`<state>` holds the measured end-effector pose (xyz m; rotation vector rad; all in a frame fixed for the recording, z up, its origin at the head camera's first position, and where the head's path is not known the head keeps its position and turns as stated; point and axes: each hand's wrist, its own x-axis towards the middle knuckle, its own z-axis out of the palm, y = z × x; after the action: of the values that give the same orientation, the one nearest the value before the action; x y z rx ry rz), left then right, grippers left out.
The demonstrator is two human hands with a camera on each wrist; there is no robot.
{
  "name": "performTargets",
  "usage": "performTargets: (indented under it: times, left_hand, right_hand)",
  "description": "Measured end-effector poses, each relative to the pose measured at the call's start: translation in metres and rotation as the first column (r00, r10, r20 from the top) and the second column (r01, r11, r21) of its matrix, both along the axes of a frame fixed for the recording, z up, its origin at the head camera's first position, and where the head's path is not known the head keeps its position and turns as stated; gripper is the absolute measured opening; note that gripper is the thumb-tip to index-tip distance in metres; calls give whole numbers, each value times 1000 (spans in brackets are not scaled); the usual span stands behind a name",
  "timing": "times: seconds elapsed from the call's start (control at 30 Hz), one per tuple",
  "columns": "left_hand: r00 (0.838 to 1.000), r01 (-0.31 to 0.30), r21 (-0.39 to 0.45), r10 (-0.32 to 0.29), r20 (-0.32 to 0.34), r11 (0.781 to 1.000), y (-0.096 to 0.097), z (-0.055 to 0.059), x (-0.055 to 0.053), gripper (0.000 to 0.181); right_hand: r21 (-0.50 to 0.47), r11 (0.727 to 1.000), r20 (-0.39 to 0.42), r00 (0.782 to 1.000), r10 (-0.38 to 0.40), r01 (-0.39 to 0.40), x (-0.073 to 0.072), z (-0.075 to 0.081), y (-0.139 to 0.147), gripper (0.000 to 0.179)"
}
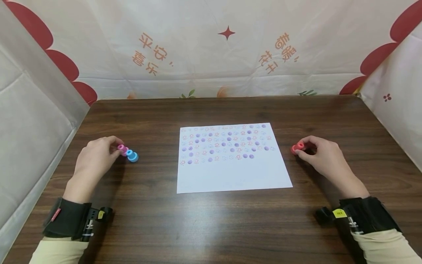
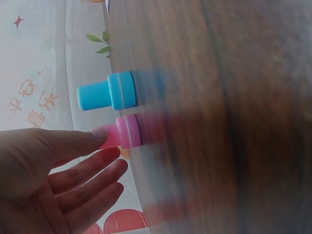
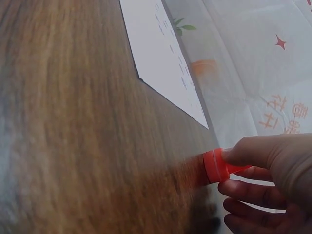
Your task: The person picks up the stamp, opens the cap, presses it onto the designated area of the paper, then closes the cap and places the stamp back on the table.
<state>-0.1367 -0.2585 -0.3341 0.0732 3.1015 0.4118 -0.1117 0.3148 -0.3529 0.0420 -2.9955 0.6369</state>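
At the left of the table my left hand (image 1: 97,157) pinches the handle of a pink stamp (image 2: 127,132) between thumb and fingers. Right beside it a blue stamp (image 1: 132,156) stands upright on its base, untouched. On the other side, my right hand (image 1: 324,156) grips a red stamp (image 3: 214,165) by its narrow handle, its base down at the tabletop. Between the hands lies a white sheet of paper (image 1: 230,176) bearing rows of small purple, red and pale blue prints across its upper part. Its lower part is blank.
The dark wooden table (image 1: 148,227) carries all of this. A pale cloth (image 1: 197,47) with red scallops and orange characters hangs behind the far edge. More white cloth (image 1: 33,95) hangs at the left side. Each wrist wears a black band with a small camera.
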Motion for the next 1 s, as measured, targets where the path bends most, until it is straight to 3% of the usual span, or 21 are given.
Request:
performTargets:
  times: [0.57, 1.0]
  left_hand:
    - [999, -16, 48, 17, -28, 999, -3, 5, 5, 24]
    - [999, -35, 69, 37, -31, 997, -2, 9, 7, 26]
  right_hand:
    - [5, 1000, -38, 999, 15, -15, 0, 1, -2, 28]
    - [-44, 999, -36, 999, 6, -8, 2, 2, -2, 41]
